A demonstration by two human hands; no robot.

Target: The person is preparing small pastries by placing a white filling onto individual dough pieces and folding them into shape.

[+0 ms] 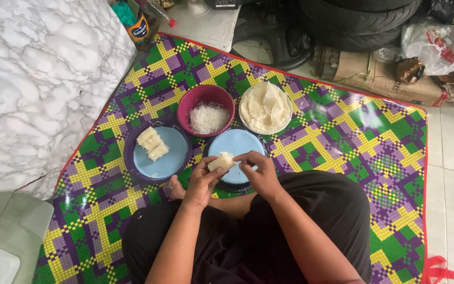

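**A:** What are the fingers doing?

**B:** The fingers of the left hand [202, 179] curl around a small pale roll [222, 161], a soft white wrapper folded into a packet. The right hand [258, 173] pinches the roll's right end with thumb and fingertips. Both hands are closed on the roll, holding it just above a light blue plate [236, 149].

**A:** What lies beyond the fingers?

**B:** Directly under them sits that blue plate, bare on top. To the left of the fingers is a second blue plate [172, 152] carrying three finished rolls [152, 143] side by side. Farther out from the fingers, a dark pink bowl [206, 97] holds thin white noodles [207, 117], and beside it a white bowl [265, 107] is heaped with pale wrapper sheets. All of it rests on a woven mat [342, 137] of purple, green and yellow checks laid on the floor, where the person sits cross-legged.

**A:** How would this fold go well?

**B:** My judgement: the left fingers should keep a gentle, even hold so the thin wrapper does not tear, while the right fingertips tuck the open end tightly inward. Working low over the bare plate seems wise, since any filling that slips would land there. I cannot tell whether the far end is already sealed.
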